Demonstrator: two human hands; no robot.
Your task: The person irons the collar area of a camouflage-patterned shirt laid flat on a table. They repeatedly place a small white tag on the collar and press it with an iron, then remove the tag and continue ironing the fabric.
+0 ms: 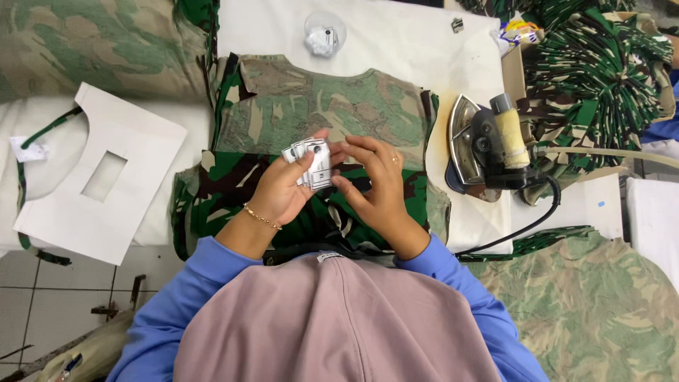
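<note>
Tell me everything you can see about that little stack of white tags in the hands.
The small stack of white fabric-like tags is fanned slightly, with dark print on the front one. The left hand grips it between thumb and fingers; the right hand touches its edge. It is held above a camouflage shirt lying flat.

Two hands show near the middle of the frame: the left hand and the right hand, together holding one small stack of white labels; how many labels are in it cannot be told. One camouflage shirt lies spread on the white surface. One iron rests on its side at the right, with one black cord running from it. One white cardboard template with one rectangular cut-out lies at the left. One clear round container sits at the top centre. One gold bracelet circles the left wrist, and one ring sits on the right hand.
</note>
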